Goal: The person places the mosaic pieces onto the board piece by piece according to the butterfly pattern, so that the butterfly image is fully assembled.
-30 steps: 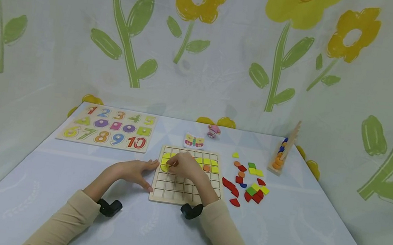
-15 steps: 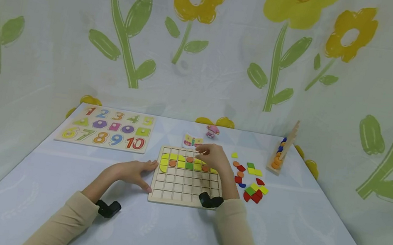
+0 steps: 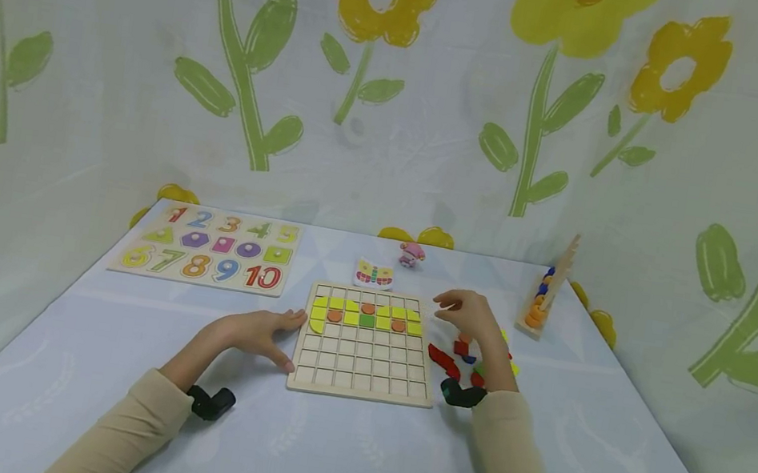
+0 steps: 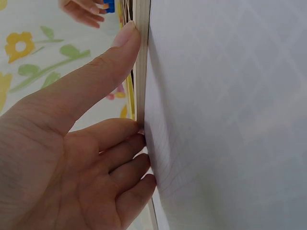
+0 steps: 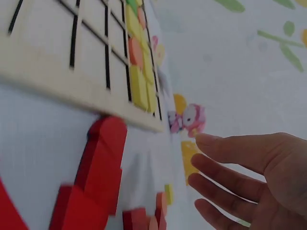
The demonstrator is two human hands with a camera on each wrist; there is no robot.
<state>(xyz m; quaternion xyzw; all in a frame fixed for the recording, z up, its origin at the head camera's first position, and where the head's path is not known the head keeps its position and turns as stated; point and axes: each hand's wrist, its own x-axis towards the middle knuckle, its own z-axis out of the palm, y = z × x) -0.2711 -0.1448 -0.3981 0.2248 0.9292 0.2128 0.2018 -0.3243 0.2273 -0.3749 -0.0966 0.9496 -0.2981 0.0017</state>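
A wooden grid board (image 3: 361, 384) lies in the middle of the table. Two of its rows carry yellow squares (image 3: 397, 313), orange discs (image 3: 398, 326) and a green square (image 3: 366, 320), and a yellow quarter-round piece (image 3: 316, 326) lies at the left. My left hand (image 3: 256, 332) rests against the board's left edge; in the left wrist view the thumb (image 4: 103, 67) touches its rim. Past the board's right side, my right hand (image 3: 473, 314) is in the air with nothing between its loosely bent fingers. It partly hides the loose pieces; red ones (image 3: 445, 360) show beside the board.
A butterfly pattern card (image 3: 374, 274) lies behind the board, near a small pink figurine (image 3: 411, 255). A number and shape puzzle board (image 3: 210, 245) is at the back left. At the back right stands a wooden frame with blue and orange beads (image 3: 539, 307).
My right hand has moved from over the board's left part to the right, past its right edge. The yellow quarter-round piece it was at stays on the board. The left hand stays put.
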